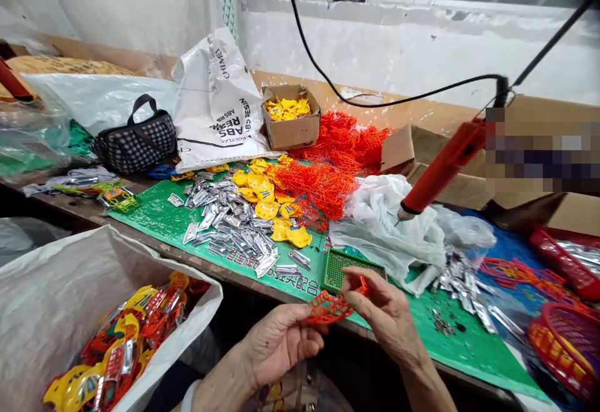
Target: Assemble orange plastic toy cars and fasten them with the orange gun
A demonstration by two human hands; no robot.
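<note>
Between my two hands is an orange plastic lattice frame [330, 309], held just in front of the table's edge. My left hand [284, 340] pinches its left end between thumb and fingers. At its right end, my right hand [382, 312] grips it with thumb and fingertips. Behind my hands sits a green mesh basket [334, 269]. Silver plastic pieces [234, 227] and yellow plastic pieces [262, 190] lie in a heap on the green table cover [154, 215]. A tangled pile of orange frames [323, 184] is behind them.
A red electric screwdriver [443, 168] hangs at the right above a white plastic bag [384, 212]. At lower left, a white sack [28, 287] holds assembled yellow, orange and silver pieces. A cardboard box [293, 132] of yellow parts and a checked bag [140, 143] stand at the back.
</note>
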